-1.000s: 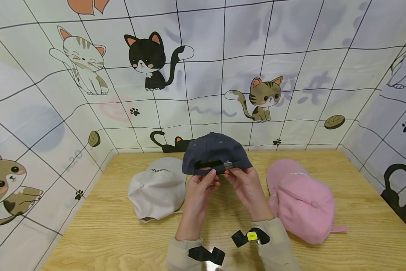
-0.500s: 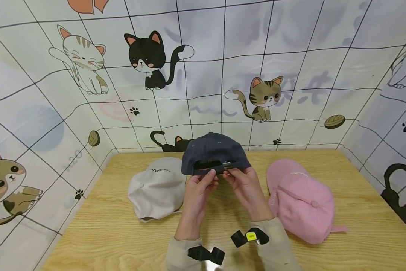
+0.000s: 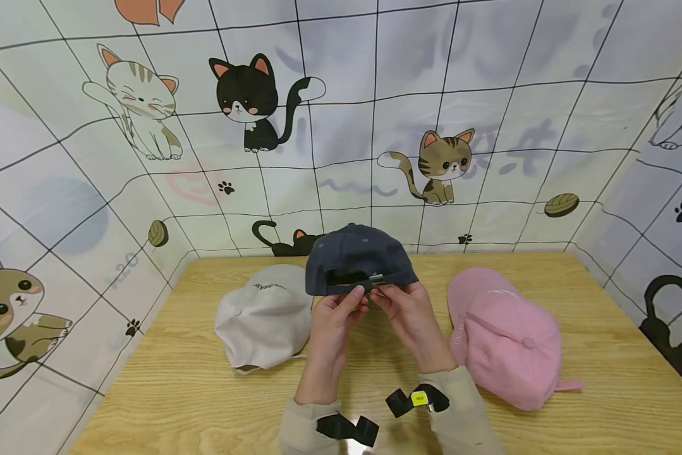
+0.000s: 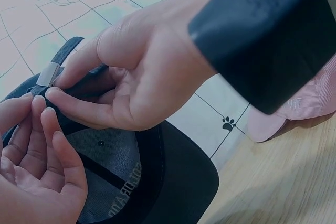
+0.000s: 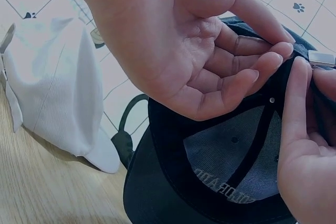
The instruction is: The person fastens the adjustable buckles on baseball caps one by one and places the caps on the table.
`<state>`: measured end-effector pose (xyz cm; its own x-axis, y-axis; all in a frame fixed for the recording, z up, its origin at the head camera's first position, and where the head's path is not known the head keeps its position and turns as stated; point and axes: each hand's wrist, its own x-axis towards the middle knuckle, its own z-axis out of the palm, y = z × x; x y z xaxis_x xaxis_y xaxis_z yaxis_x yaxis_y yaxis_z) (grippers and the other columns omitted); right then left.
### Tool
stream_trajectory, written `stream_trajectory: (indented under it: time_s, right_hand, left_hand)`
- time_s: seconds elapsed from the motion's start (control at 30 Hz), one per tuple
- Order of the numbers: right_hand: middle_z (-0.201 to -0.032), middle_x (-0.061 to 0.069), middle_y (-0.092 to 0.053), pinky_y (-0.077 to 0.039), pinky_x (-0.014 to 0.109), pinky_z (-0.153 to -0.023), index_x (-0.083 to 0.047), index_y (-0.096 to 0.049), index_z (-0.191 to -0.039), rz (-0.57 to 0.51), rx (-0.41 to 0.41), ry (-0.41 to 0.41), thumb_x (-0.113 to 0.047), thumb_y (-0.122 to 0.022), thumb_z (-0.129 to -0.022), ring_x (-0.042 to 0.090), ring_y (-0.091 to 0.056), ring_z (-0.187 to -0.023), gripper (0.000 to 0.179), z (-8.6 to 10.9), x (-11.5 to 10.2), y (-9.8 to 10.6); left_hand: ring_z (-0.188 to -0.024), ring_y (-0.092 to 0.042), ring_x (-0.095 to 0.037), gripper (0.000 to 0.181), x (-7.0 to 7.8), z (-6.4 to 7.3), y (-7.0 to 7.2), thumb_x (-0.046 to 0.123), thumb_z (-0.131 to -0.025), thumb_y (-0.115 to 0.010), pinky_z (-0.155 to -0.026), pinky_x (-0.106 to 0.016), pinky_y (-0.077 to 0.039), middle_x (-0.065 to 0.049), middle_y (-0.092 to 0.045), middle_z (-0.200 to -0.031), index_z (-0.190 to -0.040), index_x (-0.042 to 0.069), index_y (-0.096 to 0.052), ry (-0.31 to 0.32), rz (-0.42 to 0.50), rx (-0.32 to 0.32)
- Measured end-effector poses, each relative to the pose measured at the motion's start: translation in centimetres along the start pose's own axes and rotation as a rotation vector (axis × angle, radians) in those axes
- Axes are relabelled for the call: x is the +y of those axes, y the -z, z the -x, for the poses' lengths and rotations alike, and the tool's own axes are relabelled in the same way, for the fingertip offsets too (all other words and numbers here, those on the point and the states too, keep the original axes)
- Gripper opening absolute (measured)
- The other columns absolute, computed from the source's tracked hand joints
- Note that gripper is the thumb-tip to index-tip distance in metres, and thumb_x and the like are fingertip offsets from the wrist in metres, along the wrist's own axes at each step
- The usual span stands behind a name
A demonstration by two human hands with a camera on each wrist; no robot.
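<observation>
A navy baseball cap is held up in the middle, its back opening facing the head camera. My left hand pinches the cap's back strap between thumb and fingers, left of the metal buckle. On the other side, my right hand pinches the strap at the buckle. In the left wrist view the right thumb and index finger lie against the buckle, close to the left fingertips. The right wrist view shows the cap's dark inside, with pale lettering, below both hands. The brim points away and is hidden in the head view.
A white cap lies on the wooden table to the left. To the right lies a pink cap, its strap end sticking out. A cat-printed cloth wall stands behind and at both sides.
My right hand has shifted slightly left, and the buckle has slid left with it, nearer my left hand. The cap's right side has come in a little. The left hand stays almost still.
</observation>
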<state>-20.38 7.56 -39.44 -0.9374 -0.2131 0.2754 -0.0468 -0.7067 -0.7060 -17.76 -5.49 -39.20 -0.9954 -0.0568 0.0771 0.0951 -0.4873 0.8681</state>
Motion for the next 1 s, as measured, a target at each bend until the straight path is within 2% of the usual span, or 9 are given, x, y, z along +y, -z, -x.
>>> stream_trajectory:
  time_s: [0.57,1.0]
  right_hand:
    - [-0.095,0.006,-0.053,-0.049,0.027,-0.078,-0.005,-0.05,-0.112,0.079,0.051,-0.011,0.005,-0.053,-0.086,0.014,-0.061,-0.08,0.028,0.01,0.38,-0.34]
    - [-0.092,0.006,-0.054,-0.049,0.028,-0.077,-0.003,-0.05,-0.107,0.131,0.071,-0.014,0.004,-0.054,-0.086,0.014,-0.06,-0.078,0.023,0.03,0.32,-0.59]
  left_hand:
    - [-0.064,-0.056,-0.016,0.014,-0.04,0.01,-0.01,0.018,-0.079,-0.068,-0.065,-0.028,-0.047,-0.005,-0.06,-0.072,-0.081,0.006,-0.062,-0.004,0.012,0.023]
    - [-0.064,-0.056,-0.016,0.021,-0.28,-0.12,0.02,0.022,-0.078,-0.069,-0.063,-0.026,-0.046,-0.006,-0.06,-0.073,-0.083,0.003,-0.062,-0.03,-0.056,0.058]
